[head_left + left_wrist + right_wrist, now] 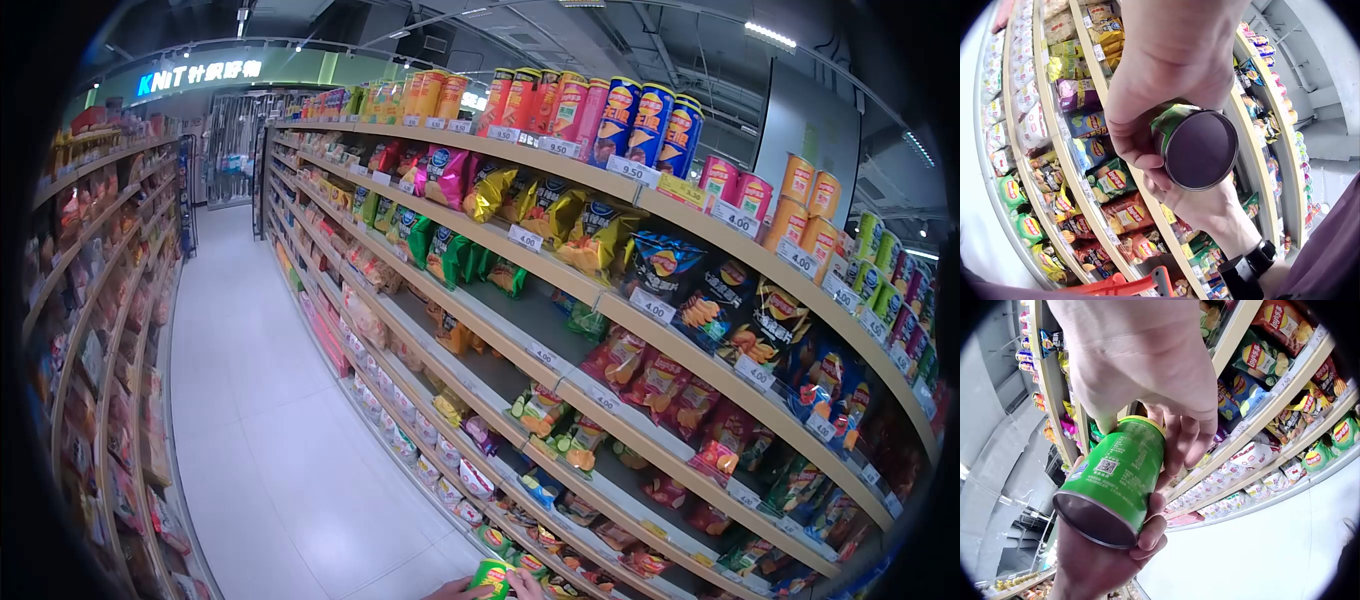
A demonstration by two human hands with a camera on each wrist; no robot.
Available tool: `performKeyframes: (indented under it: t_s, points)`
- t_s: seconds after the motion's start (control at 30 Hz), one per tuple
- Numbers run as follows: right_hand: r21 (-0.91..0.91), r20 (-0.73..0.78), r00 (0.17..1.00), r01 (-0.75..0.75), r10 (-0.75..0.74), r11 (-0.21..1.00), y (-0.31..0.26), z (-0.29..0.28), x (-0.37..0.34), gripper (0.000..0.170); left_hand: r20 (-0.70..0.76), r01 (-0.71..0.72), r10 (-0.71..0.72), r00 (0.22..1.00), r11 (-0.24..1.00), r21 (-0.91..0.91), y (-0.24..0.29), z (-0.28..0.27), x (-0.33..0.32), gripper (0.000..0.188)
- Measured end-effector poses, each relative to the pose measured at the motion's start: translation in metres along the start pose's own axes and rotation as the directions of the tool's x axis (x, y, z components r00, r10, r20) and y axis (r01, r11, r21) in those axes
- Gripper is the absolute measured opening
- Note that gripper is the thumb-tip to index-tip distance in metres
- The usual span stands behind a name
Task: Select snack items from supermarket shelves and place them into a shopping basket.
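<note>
A green chip can (490,576) with a yellow lid sits between both hands at the bottom of the head view. My left hand (458,590) grips its side, with fingers curled round it in the right wrist view, where the can (1113,478) shows its printed side and metal base. My right hand (1141,362) holds the lid end between thumb and fingers. From the left wrist, the can's round metal base (1202,150) faces the camera, my left hand (1172,69) is around it and my right hand (1210,209) is behind it.
Long shelves (545,355) of chip bags and cans run along the right, and another stocked shelf (105,290) stands at the left. Between them lies a pale tiled aisle (240,400). A red plastic item (1116,285) shows low in the left wrist view.
</note>
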State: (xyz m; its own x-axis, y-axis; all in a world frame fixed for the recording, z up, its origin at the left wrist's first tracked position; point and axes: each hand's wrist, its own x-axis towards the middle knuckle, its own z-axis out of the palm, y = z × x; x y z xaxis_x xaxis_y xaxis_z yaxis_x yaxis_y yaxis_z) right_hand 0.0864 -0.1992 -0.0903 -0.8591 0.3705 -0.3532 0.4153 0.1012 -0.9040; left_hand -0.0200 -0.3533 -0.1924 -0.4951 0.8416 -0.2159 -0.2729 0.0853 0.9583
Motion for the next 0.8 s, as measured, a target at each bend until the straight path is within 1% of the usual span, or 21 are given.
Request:
performKeyframes:
  t_s: [0.03, 0.07, 0.1, 0.13, 0.17, 0.2, 0.27, 0.3, 0.33, 0.43, 0.47, 0.53, 0.57, 0.6, 0.63, 0.7, 0.73, 0.77, 0.8]
  points:
    - [0.046, -0.005, 0.999, -0.032, 0.032, 0.998, -0.016, 0.003, 0.012, 0.071, 0.008, 0.005, -0.005, 1.000, 1.000, -0.013, -0.002, -0.012, 0.017, 0.049]
    - [0.117, 0.050, 0.999, 0.013, -0.019, 0.993, 0.009, 0.000, 0.045, 0.064, 0.017, 0.009, -0.009, 1.000, 1.000, -0.026, -0.006, -0.023, 0.031, 0.049]
    - [0.086, -0.026, 0.997, 0.074, -0.072, 0.994, -0.004, 0.000, 0.055, 0.057, 0.044, 0.074, -0.073, 0.996, 0.997, -0.024, 0.018, -0.031, 0.037, 0.053]
    - [0.129, -0.040, 0.996, 0.082, -0.077, 0.988, -0.005, -0.003, 0.070, 0.056, 0.075, 0.138, -0.136, 0.988, 0.990, -0.020, 0.059, -0.039, 0.042, 0.058]
    - [0.171, -0.054, 0.995, 0.087, -0.079, 0.981, 0.002, -0.007, 0.089, 0.055, 0.106, 0.202, -0.200, 0.974, 0.979, -0.017, 0.083, -0.044, 0.047, 0.062]
    - [-0.014, -0.066, 0.988, 0.136, -0.136, 0.991, -0.006, -0.008, 0.106, 0.050, 0.138, 0.183, -0.187, 0.973, 0.982, 0.037, 0.086, -0.053, 0.059, 0.063]
    - [0.075, -0.079, 0.988, 0.135, -0.129, 0.988, -0.020, -0.014, 0.125, 0.048, 0.125, 0.154, -0.154, 0.980, 0.988, 0.008, 0.091, -0.066, 0.079, 0.062]
    - [0.119, -0.086, 0.988, 0.138, -0.128, 0.983, -0.039, -0.013, 0.130, 0.047, 0.118, 0.136, -0.134, 0.984, 0.991, -0.005, 0.096, -0.072, 0.089, 0.062]
    - [-0.227, -0.158, 0.877, 0.414, -0.453, 0.881, 0.050, -0.021, 0.196, 0.040, 0.089, 0.136, -0.135, 0.987, 0.991, 0.002, 0.117, -0.073, 0.087, 0.062]
    - [-0.128, -0.147, 0.938, 0.298, -0.315, 0.946, 0.023, -0.020, 0.200, 0.033, 0.062, 0.178, -0.177, 0.982, 0.984, -0.012, 0.127, -0.086, 0.097, 0.063]
    - [-0.232, -0.178, 0.862, 0.432, -0.475, 0.872, 0.032, -0.016, 0.211, 0.029, 0.054, 0.179, -0.178, 0.983, 0.984, -0.015, 0.132, -0.089, 0.098, 0.064]
    - [-0.152, -0.167, 0.927, 0.313, -0.337, 0.938, 0.010, -0.009, 0.212, 0.030, 0.036, 0.175, -0.174, 0.984, 0.984, -0.016, 0.148, -0.096, 0.095, 0.065]
    - [-0.111, -0.158, 0.951, 0.250, -0.265, 0.962, -0.006, -0.004, 0.208, 0.030, 0.047, 0.210, -0.209, 0.977, 0.978, -0.019, 0.151, -0.102, 0.096, 0.066]
    - [0.084, -0.144, 0.960, 0.254, -0.240, 0.964, -0.037, 0.005, 0.195, 0.032, 0.059, 0.244, -0.242, 0.968, 0.970, -0.021, 0.152, -0.108, 0.097, 0.067]
    - [0.094, -0.171, 0.961, 0.235, -0.217, 0.967, -0.039, 0.013, 0.195, 0.034, 0.075, 0.280, -0.277, 0.958, 0.960, -0.021, 0.153, -0.115, 0.099, 0.067]
    - [0.117, -0.228, 0.960, 0.191, -0.161, 0.975, -0.039, 0.025, 0.194, 0.036, 0.131, 0.263, -0.260, 0.957, 0.965, -0.004, 0.139, -0.131, 0.112, 0.067]
    - [0.091, -0.202, 0.975, 0.108, -0.088, 0.990, -0.050, 0.029, 0.189, 0.040, 0.161, 0.256, -0.253, 0.954, 0.967, 0.005, 0.127, -0.141, 0.122, 0.067]
    - [0.097, -0.218, 0.973, 0.092, -0.069, 0.991, -0.055, 0.035, 0.191, 0.041, 0.189, 0.251, -0.249, 0.950, 0.968, 0.014, 0.115, -0.152, 0.129, 0.066]
    - [0.103, -0.234, 0.971, 0.081, -0.055, 0.991, -0.059, 0.043, 0.194, 0.042, 0.216, 0.242, -0.242, 0.946, 0.970, 0.026, 0.120, -0.162, 0.132, 0.066]
